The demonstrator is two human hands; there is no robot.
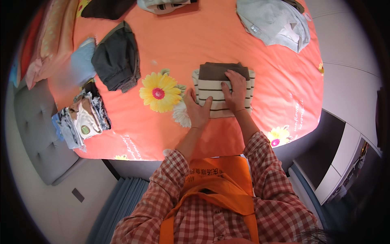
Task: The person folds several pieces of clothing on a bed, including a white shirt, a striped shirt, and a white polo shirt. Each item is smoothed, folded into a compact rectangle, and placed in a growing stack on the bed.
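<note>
A folded garment (218,105), cream with dark stripes and a brown section along its far edge, lies on the orange flowered bedspread (182,39) in front of me. My left hand (198,111) rests at its near left side, thumb on the striped cloth and fingers along the edge. Over the right half, my right hand (236,93) lies on top, its fingertips reaching the brown part and its thumb on the stripes. Neither hand visibly grips the cloth; the undersides of the fingers are hidden.
Dark folded clothing (117,61) and a stack of folded clothes (88,117) lie to the left. A light grey garment (271,24) is at the far right, and a cap (164,6) at the far edge. A grey tufted headboard (39,131) borders the bed's left side.
</note>
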